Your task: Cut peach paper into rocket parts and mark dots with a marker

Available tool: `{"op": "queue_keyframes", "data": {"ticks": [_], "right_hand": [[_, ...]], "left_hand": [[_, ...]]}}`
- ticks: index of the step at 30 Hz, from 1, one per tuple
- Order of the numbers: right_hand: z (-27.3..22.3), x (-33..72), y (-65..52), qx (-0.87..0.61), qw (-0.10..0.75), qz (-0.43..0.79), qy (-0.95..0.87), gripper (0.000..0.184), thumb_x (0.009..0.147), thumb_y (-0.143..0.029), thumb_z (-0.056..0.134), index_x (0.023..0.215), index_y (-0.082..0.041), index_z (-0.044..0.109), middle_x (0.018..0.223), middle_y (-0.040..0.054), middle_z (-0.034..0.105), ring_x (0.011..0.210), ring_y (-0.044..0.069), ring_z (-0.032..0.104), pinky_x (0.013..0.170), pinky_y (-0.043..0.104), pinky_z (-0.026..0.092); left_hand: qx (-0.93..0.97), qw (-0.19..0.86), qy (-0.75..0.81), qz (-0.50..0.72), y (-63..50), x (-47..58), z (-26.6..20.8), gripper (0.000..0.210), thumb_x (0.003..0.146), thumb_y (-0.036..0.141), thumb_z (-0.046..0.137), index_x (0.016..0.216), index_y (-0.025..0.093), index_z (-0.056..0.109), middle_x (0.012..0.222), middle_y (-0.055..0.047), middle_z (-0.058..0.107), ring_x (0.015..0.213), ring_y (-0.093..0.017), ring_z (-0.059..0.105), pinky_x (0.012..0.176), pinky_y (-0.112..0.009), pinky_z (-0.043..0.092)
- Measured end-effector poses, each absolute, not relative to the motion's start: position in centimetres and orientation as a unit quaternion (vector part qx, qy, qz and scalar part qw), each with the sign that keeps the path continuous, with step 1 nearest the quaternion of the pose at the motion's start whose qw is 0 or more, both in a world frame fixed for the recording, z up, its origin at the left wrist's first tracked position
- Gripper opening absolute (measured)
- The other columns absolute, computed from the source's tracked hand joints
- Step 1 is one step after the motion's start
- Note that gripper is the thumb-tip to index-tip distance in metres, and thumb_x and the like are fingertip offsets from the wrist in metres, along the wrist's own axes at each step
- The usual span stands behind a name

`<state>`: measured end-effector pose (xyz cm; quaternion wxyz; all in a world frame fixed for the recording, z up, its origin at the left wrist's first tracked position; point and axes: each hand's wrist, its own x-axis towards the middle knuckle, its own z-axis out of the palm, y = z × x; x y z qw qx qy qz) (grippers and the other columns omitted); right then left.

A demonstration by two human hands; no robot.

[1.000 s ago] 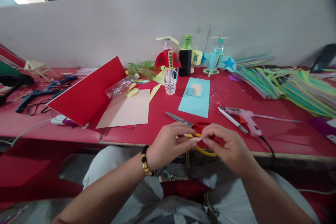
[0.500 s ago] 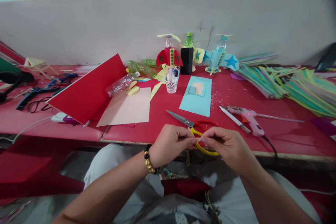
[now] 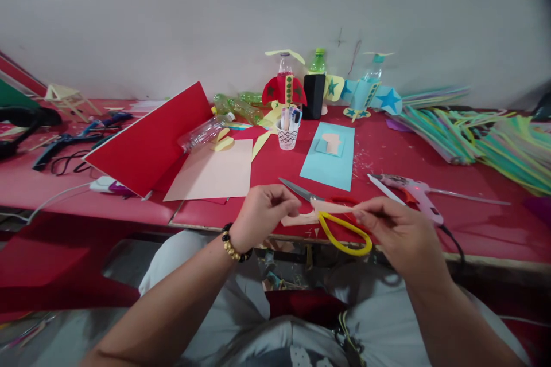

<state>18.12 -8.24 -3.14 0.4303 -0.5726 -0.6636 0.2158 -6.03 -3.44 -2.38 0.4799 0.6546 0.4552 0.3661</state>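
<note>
My right hand (image 3: 394,235) pinches the right end of a pale pink paper strip (image 3: 331,207) between thumb and fingers. My left hand (image 3: 267,215), with a beaded bracelet on the wrist, has its thumb and fingertips pressed together left of the strip. What it pinches, if anything, I cannot make out. A pale pink paper scrap (image 3: 301,219) with a curved edge shows by the left fingertips; whether it joins the strip is unclear. Scissors (image 3: 344,235) with one yellow and one red handle lie beneath the paper, blades pointing up-left. A small pale triangle (image 3: 317,233) lies near the table edge.
Behind the hands are a pale pink sheet (image 3: 215,172), a light blue sheet (image 3: 327,169) and a cup of pens (image 3: 287,135). A pink glue gun (image 3: 419,195) and white pen (image 3: 385,189) lie right. Bottle planes (image 3: 284,89), a red board (image 3: 150,137) and straws (image 3: 443,132) stand further back.
My hands have drawn apart, the left moving left and the right moving right. The paper, seen as a thin edge between the fingertips before, now shows its flat face.
</note>
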Motion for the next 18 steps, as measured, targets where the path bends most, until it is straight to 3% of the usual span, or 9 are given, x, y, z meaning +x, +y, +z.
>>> {"op": "queue_keyframes", "data": {"ticks": [2, 6, 9, 13, 18], "right_hand": [[-3.5, 17.7, -8.5, -0.544, 0.458, 0.059, -0.701, 0.006, 0.085, -0.02, 0.062, 0.088, -0.024, 0.066, 0.078, 0.0036, 0.069, 0.072, 0.02, 0.063, 0.069, 0.032, 0.05], [-4.8, 16.3, -8.6, -0.402, 0.434, -0.094, -0.801, 0.037, 0.078, -0.003, 0.065, 0.109, -0.023, 0.063, 0.09, 0.0073, 0.071, 0.086, 0.024, 0.064, 0.084, 0.041, 0.051], [-5.5, 15.1, -8.4, -0.353, 0.418, -0.128, -0.828, 0.042, 0.077, -0.002, 0.065, 0.116, -0.018, 0.061, 0.097, 0.0098, 0.073, 0.094, 0.026, 0.064, 0.084, 0.044, 0.052], [-5.7, 14.5, -8.1, -0.324, 0.424, -0.128, -0.836, 0.035, 0.077, 0.001, 0.065, 0.11, -0.009, 0.065, 0.098, 0.0142, 0.072, 0.095, 0.028, 0.063, 0.082, 0.046, 0.054], [-5.5, 14.6, -7.7, -0.313, 0.432, -0.104, -0.839, 0.038, 0.074, 0.003, 0.067, 0.11, -0.008, 0.065, 0.099, 0.0146, 0.071, 0.095, 0.027, 0.062, 0.082, 0.046, 0.055]], "left_hand": [[0.615, 0.518, 0.45, 0.389, -3.5, -6.1, -2.3, 0.028, 0.084, 0.038, 0.062, 0.069, 0.014, 0.063, 0.065, -0.004, 0.067, 0.062, -0.011, 0.06, 0.063, -0.022, 0.047], [0.492, 0.709, 0.393, 0.319, -4.8, -4.8, -2.9, 0.035, 0.08, 0.049, 0.066, 0.079, 0.014, 0.064, 0.074, -0.005, 0.069, 0.063, -0.012, 0.064, 0.059, -0.022, 0.05], [0.424, 0.76, 0.372, 0.322, -5.7, -3.6, -3.6, 0.036, 0.075, 0.048, 0.071, 0.085, 0.014, 0.065, 0.079, -0.005, 0.069, 0.067, -0.013, 0.066, 0.06, -0.022, 0.052], [0.395, 0.754, 0.383, 0.36, -5.8, -3.2, -4.2, 0.032, 0.074, 0.042, 0.075, 0.081, 0.013, 0.066, 0.072, -0.003, 0.068, 0.063, -0.011, 0.064, 0.059, -0.02, 0.052], [0.374, 0.758, 0.368, 0.387, -5.6, -3.4, -4.5, 0.027, 0.074, 0.037, 0.075, 0.079, 0.012, 0.068, 0.074, -0.004, 0.069, 0.063, -0.01, 0.064, 0.064, -0.022, 0.053]]}}
